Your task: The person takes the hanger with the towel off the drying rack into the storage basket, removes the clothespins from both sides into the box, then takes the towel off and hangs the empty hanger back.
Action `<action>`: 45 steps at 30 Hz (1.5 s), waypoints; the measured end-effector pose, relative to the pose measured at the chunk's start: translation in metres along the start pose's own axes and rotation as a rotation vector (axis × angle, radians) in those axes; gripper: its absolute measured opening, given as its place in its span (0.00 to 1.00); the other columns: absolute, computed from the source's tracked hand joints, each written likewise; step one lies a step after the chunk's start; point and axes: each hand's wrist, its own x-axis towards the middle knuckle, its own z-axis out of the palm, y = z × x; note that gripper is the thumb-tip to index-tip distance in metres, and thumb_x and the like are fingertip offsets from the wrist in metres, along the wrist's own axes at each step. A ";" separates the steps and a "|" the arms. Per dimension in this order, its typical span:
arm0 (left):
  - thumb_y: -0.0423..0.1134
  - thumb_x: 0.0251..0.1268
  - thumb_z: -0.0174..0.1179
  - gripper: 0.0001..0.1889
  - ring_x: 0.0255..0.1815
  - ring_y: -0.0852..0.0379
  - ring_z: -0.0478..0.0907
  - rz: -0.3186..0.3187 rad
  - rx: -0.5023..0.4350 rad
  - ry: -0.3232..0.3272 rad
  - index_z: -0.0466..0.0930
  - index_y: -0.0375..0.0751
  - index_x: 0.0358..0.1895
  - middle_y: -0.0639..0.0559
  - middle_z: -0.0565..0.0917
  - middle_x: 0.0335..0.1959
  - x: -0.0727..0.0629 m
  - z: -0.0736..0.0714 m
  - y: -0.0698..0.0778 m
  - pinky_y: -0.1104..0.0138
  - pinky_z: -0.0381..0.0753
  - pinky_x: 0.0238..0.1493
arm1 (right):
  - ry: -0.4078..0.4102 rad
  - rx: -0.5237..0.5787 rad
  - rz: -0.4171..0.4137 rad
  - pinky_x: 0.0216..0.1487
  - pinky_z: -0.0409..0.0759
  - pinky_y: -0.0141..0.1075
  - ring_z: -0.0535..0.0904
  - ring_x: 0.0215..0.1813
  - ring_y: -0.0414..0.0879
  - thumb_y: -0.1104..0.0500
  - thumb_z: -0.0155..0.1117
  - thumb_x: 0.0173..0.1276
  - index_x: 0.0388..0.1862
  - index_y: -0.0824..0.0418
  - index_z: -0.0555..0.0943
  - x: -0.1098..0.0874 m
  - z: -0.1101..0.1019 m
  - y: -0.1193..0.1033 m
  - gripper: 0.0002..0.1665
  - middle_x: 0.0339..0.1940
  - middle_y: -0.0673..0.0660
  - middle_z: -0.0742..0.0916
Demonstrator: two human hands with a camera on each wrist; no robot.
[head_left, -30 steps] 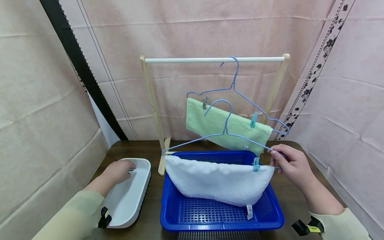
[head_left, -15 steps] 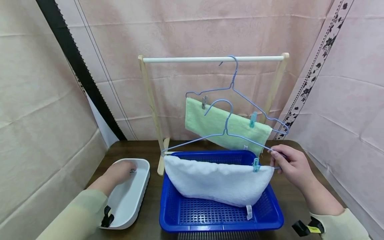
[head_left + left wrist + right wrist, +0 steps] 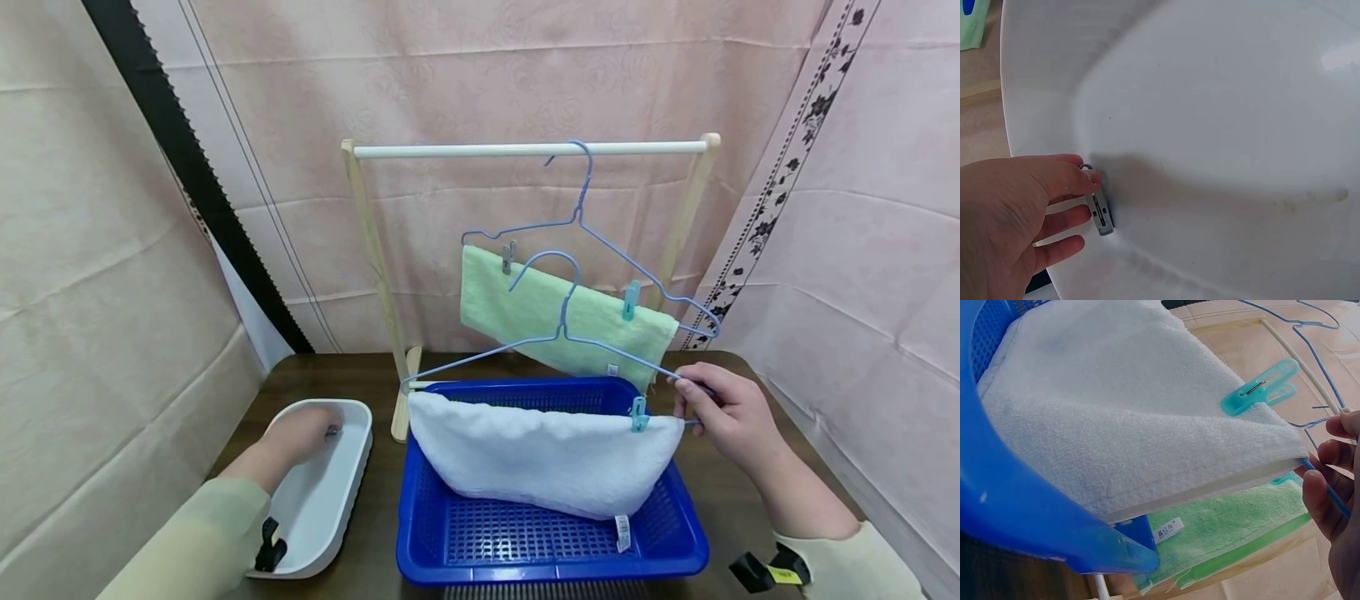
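In the head view my left hand [image 3: 302,435] reaches into the white tray [image 3: 311,525]. In the left wrist view its thumb and finger pinch a grey clothespin [image 3: 1100,211] low against the tray's side. My right hand [image 3: 731,410] grips the right end of a blue wire hanger [image 3: 564,313]. Folded over that hanger's lower bar is a white towel [image 3: 536,454], hanging above the blue basket [image 3: 427,569]. A teal clothespin [image 3: 1263,387] clips the towel near its right end; the left end carries no clip.
Behind stands a rack with a white rod [image 3: 465,151]. From it hangs a second blue hanger [image 3: 611,245] with a green towel [image 3: 487,292], held by a grey clothespin [image 3: 507,257] and a teal clothespin [image 3: 631,300]. Pale cloth surrounds the brown table [image 3: 382,500].
The head view has shifted slightly. My left hand has edged a little to the right within the tray, still pinching the clothespin; my right hand holds the hanger in place.
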 end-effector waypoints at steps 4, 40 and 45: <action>0.20 0.53 0.59 0.14 0.24 0.58 0.64 -0.008 -0.017 -0.007 0.78 0.48 0.26 0.58 0.69 0.21 0.000 0.000 0.001 0.61 0.68 0.31 | -0.003 0.002 0.017 0.16 0.74 0.30 0.73 0.18 0.41 0.83 0.56 0.63 0.41 0.64 0.81 0.002 0.000 -0.002 0.17 0.22 0.52 0.81; 0.25 0.57 0.66 0.13 0.39 0.53 0.78 -0.114 -0.054 -0.093 0.85 0.42 0.45 0.50 0.85 0.41 -0.001 -0.011 0.001 0.52 0.80 0.47 | -0.003 0.004 0.000 0.16 0.74 0.29 0.73 0.18 0.40 0.81 0.56 0.64 0.41 0.62 0.80 0.000 0.001 -0.001 0.17 0.22 0.53 0.81; 0.31 0.63 0.65 0.11 0.44 0.51 0.79 -0.171 -0.074 -0.124 0.84 0.40 0.48 0.47 0.85 0.45 -0.002 -0.015 0.002 0.50 0.80 0.49 | -0.003 -0.001 0.006 0.16 0.74 0.30 0.73 0.17 0.41 0.81 0.57 0.65 0.41 0.62 0.81 0.001 0.001 -0.002 0.17 0.22 0.53 0.81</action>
